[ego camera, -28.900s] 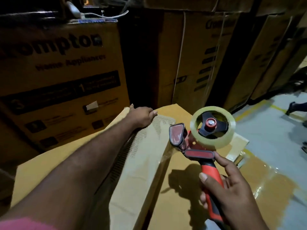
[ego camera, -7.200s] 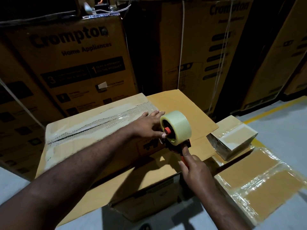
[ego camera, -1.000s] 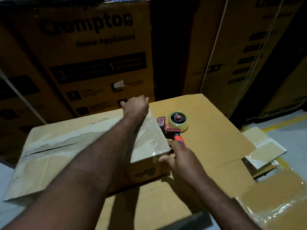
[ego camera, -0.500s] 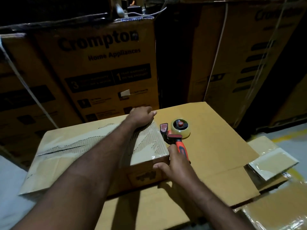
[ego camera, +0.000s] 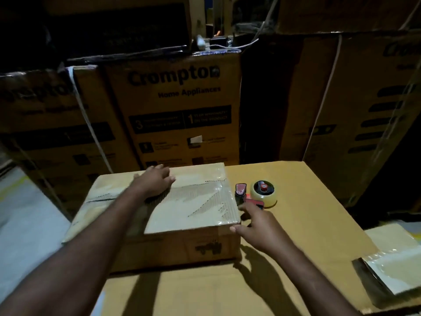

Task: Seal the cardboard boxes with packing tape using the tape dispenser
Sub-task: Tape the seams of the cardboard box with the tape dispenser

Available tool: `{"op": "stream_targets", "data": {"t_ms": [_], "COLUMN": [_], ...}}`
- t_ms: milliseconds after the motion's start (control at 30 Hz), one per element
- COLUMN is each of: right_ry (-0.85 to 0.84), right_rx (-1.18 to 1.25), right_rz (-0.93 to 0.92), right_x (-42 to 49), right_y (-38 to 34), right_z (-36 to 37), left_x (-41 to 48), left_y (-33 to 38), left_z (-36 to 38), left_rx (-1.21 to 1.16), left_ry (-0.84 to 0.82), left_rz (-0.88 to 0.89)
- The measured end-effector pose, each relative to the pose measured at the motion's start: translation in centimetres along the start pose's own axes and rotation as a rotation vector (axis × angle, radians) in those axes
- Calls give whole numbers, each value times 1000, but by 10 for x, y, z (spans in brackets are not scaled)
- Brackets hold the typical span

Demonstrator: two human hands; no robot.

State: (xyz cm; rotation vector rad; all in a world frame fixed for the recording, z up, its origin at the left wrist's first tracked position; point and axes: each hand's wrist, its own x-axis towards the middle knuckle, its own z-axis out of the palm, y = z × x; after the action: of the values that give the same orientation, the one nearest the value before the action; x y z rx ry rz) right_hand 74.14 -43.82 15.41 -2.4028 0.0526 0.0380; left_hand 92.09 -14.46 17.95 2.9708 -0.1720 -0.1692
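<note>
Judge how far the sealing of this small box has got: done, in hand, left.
Done: glossy tape covers the top of the small box. In hand: the left hand rests flat on it; the right hand is at the tape dispenser, lying on the cardboard sheet beside it, grip unclear. Left: its front shows no tape; other seams may remain.

Left hand [ego camera: 155, 182] rests flat on the taped box [ego camera: 193, 206]; right hand [ego camera: 257, 224] hovers beside the tape dispenser [ego camera: 263, 195].
</note>
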Motion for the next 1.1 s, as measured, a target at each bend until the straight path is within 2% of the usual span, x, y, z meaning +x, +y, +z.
{"op": "stream_targets", "data": {"t_ms": [100, 167, 233, 300, 433, 567, 767, 900, 1100], "right_ry": [131, 193, 172, 96, 72, 91, 166, 235, 215], "right_rx": [-26, -66, -129, -182, -206, -137, -51, 123, 272], "right_rz": [-88, -150, -159, -105, -80, -73, -58, -38, -99], "right_x": [3, 9, 13, 14, 15, 34, 74, 103, 152], "right_y": [-11, -21, -32, -38, -44, -65, -100, -124, -140], "right_z": [-10, -9, 0, 14, 31, 13, -15, -24, -28], "left_x": [-29, -49, -71, -92, -125, -137, -166, -186, -211], "left_y": [-51, -87, -119, -142, -153, -163, -148, -137, -120], "left_z": [-2, 2, 6, 8, 7, 10, 14, 18, 8], "left_rx": [45, 14, -36, -150, -390, -564, -588, -629, -719], "left_ry": [57, 75, 101, 125, 198, 312, 458, 540, 634], "left_rz": [-164, -336, -517, -607, -541, -561, -644, -657, -662]}}
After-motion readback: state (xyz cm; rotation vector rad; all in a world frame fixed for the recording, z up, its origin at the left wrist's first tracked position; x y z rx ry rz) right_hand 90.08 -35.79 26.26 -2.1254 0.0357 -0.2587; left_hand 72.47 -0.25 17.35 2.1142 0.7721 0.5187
